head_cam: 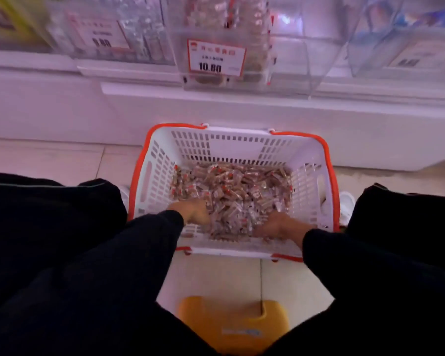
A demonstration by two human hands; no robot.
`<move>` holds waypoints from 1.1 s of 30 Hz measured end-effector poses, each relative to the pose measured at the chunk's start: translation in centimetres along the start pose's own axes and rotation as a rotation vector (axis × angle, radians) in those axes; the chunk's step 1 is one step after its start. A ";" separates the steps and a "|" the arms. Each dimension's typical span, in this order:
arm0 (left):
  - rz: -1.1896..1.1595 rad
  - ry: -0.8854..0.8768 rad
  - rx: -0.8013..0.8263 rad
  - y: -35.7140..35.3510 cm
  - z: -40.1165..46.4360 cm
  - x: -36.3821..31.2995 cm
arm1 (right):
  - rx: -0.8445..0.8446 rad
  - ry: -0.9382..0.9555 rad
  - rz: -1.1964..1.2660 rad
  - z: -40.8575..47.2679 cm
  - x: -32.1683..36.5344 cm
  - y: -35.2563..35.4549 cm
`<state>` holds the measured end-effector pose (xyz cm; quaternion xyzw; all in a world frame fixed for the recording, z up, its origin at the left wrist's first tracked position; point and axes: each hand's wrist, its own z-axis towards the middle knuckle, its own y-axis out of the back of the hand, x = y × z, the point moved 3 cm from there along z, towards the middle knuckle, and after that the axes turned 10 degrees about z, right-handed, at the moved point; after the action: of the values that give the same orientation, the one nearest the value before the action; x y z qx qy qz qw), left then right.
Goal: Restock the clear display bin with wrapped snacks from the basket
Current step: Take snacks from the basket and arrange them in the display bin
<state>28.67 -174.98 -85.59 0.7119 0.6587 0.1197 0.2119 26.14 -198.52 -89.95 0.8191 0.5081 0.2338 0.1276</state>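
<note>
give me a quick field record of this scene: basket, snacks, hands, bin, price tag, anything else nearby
basket: white basket with orange rim, on the floor below the shelf
snacks: wrapped snacks piled in the basket bottom
left hand: left hand dug into the pile, grip unclear
right hand: right hand dug into the pile, grip unclear
bin: clear display bin, nearly empty
price tag: price tag reading 10.80
other: yellow stool under the person

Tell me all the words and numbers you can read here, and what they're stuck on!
"10.80": on the red-bordered price tag on the clear display bin; its other print is too blurred.
Left bin's tag: digits too blurred to read.
Right bin's tag: unreadable.
Label on the yellow stool: too blurred.
Snack wrappers in the basket: too small.
</note>
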 end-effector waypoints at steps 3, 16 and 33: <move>-0.208 0.132 0.089 -5.1 3.0 0.8 | 0.003 -0.146 0.373 2.8 -2.4 -4.3; 0.100 0.027 0.114 -8.1 12.2 2.8 | -0.159 0.057 0.196 9.1 3.2 -6.3; 0.083 0.162 0.108 -6.2 11.3 6.4 | 0.016 -0.079 1.193 7.8 2.0 -4.3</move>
<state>28.91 -170.03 -99.13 0.7371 0.6490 0.1498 0.1143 27.57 -194.62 -98.02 0.9720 -0.0431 0.2307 -0.0132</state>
